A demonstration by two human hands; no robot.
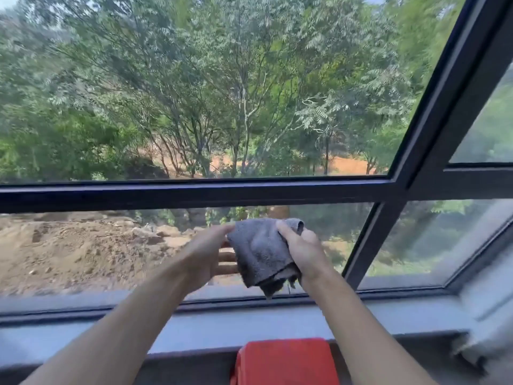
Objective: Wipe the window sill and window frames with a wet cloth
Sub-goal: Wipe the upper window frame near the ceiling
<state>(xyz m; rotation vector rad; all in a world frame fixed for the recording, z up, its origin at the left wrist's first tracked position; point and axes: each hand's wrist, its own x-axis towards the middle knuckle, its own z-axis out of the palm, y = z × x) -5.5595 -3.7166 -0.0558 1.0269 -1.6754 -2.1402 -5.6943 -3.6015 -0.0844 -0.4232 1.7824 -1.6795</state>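
A grey cloth [261, 251] hangs folded in the air between both hands, in front of the lower window pane. My right hand [301, 250] grips its right edge, thumb lying over the front. My left hand [209, 252] holds the left edge, thumb on top and fingers behind the fabric. The dark window frame [194, 193] runs as a horizontal bar above the hands, and a slanted upright [369, 243] stands to the right. Below the hands lies the pale grey window sill [83, 337].
A red object [283, 362] sits at the bottom centre, just below the sill's front edge. A light curtain [488, 323] hangs at the right corner. Trees and bare earth show through the glass.
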